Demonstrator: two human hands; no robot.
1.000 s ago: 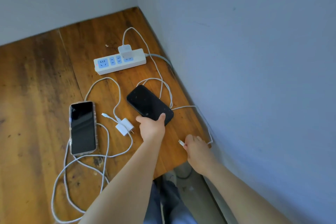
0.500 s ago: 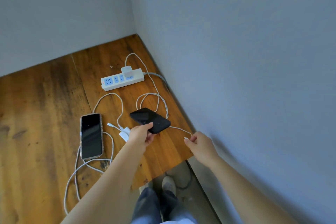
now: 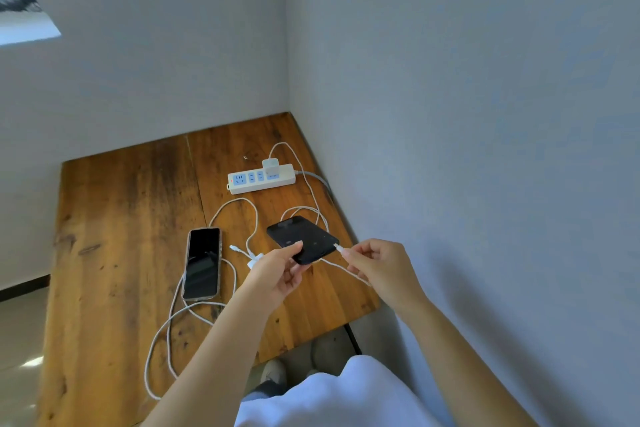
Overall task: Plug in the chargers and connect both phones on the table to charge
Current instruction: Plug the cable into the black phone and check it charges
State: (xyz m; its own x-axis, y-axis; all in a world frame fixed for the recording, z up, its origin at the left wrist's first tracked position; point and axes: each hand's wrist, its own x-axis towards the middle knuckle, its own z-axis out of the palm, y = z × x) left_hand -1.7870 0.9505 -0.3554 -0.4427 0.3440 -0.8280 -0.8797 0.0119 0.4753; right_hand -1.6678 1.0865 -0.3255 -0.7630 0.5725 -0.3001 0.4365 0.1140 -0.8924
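My left hand (image 3: 278, 270) grips the black phone (image 3: 300, 236) at its near corner and holds it tilted just above the wooden table (image 3: 121, 236). My right hand (image 3: 377, 263) pinches the white cable plug (image 3: 338, 248), whose tip sits right at the phone's near edge. That cable runs back to a white charger (image 3: 270, 163) plugged into the white power strip (image 3: 261, 178). A second phone in a clear case (image 3: 202, 263) lies screen up to the left. A loose white charger (image 3: 254, 259) with its own cable lies between the phones, partly hidden by my left hand.
Grey walls close the table's far side and right side. Long loops of white cable (image 3: 166, 333) trail over the near left of the table. The power strip's grey cord (image 3: 317, 178) runs off the right edge. My shoes (image 3: 273, 373) show below the table's near edge.
The left hand has lifted the black phone's near end off the table. The right hand has brought the cable plug up from the table edge to the phone's near edge. The view has tilted upward.
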